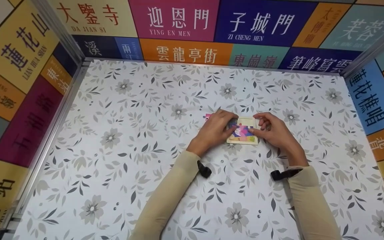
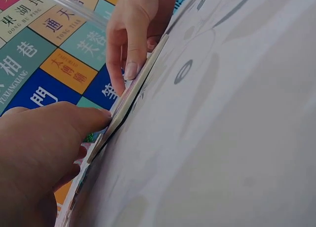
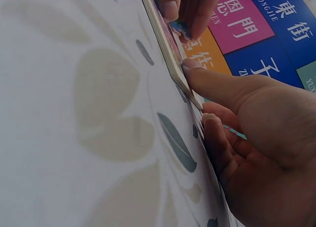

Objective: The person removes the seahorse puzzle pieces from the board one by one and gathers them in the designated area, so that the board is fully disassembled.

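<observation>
A small jigsaw puzzle board [image 1: 247, 141] with a pale rim and a pink, purple and yellow picture lies on the patterned tabletop. My left hand [image 1: 213, 128] is at its left side, thumb at the board's edge. Between that thumb and the fingers shows a small blue-green puzzle piece [image 3: 180, 29]. The right hand [image 1: 273, 130] holds the board's right side, its thumb [image 3: 197, 71] on the face and its fingers bent beside the edge. A loose pink puzzle piece [image 1: 207, 116] peeks out behind the left hand, which partly covers it.
White tabletop [image 1: 138, 186] with grey leaves and flowers spreads all round the board. Upright panels [image 1: 178, 20] with coloured blocks of Chinese lettering stand along the back and both sides, with a metal rail [image 1: 50, 133] at the left edge.
</observation>
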### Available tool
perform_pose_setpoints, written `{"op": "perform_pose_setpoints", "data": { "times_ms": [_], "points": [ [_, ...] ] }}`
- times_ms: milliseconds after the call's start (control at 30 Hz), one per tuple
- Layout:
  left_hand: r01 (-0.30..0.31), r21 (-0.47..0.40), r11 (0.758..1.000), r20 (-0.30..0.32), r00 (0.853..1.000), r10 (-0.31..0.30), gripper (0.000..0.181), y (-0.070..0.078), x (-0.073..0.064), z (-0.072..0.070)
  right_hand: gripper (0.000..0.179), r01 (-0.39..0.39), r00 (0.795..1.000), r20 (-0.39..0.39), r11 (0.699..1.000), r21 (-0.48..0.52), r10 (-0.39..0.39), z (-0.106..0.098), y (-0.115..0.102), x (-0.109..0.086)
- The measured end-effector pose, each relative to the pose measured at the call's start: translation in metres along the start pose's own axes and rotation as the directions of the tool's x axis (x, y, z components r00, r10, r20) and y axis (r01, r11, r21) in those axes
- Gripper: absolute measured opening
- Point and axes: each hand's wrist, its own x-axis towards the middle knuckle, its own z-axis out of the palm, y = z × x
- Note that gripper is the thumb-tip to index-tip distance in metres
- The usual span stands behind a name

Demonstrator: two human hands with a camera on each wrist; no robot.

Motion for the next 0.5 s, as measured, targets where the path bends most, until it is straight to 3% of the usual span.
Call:
{"op": "perform_pose_setpoints", "data": {
  "times_ms": [167, 300, 500],
  "points": [
    [-0.01, -0.012, 1.0, -0.007, 1.0, 0.01, 0.033, -0.0031, -0.0002, -0.0039, 0.057, 0.014, 1.0, 0.009, 1.0, -0.013, -0.014, 0.0019, -0.0015, 0.0034],
    [-0.009, -0.033, 0.999, 0.025, 1.0, 0.01, 0.036, -0.0039, 0.0009, -0.0066, 0.057, 0.008, 1.0, 0.005, 1.0, -0.005, -0.008, 0.0017, -0.002, 0.0034],
    [0.035, -0.08, 0.996, 0.069, 0.997, -0.03, 0.038, -0.0026, 0.003, -0.0083, 0.059, -0.002, 1.0, 0.001, 1.0, 0.004, 0.002, 0.0003, -0.0008, 0.0023]
  ]
}}
